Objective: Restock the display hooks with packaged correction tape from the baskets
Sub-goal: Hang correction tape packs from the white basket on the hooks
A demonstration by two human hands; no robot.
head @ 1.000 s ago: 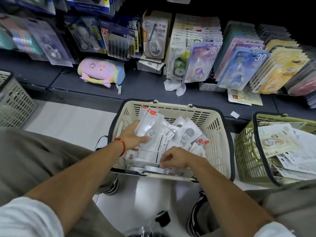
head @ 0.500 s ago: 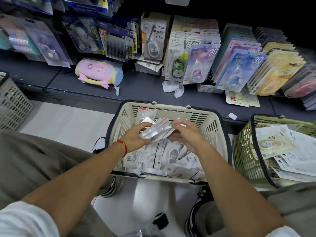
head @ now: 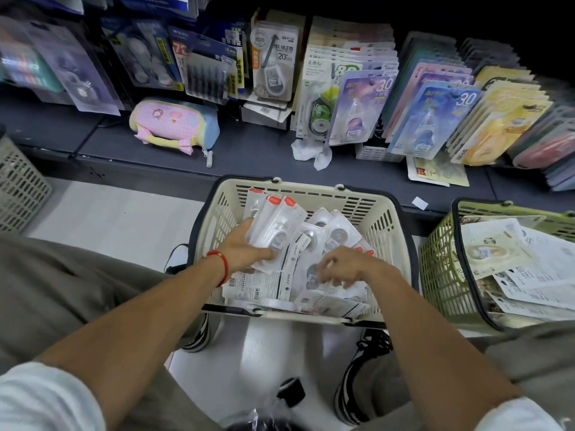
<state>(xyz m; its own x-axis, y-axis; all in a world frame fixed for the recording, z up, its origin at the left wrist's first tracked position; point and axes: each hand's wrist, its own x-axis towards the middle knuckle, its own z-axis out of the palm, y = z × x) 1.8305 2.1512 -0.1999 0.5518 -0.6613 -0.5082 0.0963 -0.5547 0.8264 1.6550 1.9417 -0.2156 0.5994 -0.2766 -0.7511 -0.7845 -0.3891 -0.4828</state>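
A cream basket point(head: 392, 231) on the floor in front of me holds several white correction tape packs point(head: 337, 236). My left hand point(head: 245, 247) grips a fanned stack of packs with red tabs point(head: 275, 227) over the basket's left side. My right hand point(head: 345, 265) reaches down into the loose packs at the basket's right, fingers curled among them; its grip is hidden. Display hooks on the rack behind carry hanging correction tape cards point(head: 357, 110).
A green basket point(head: 435, 275) full of paper-backed packs stands at the right. A grey basket point(head: 21, 185) sits at the left edge. A pink pouch point(head: 174, 124) and crumpled white wrapper point(head: 308, 150) lie on the dark shelf. My knees flank the cream basket.
My right hand left the stack held by my left hand and dropped lower into the basket's loose packs. The left hand's stack tilted upright again.
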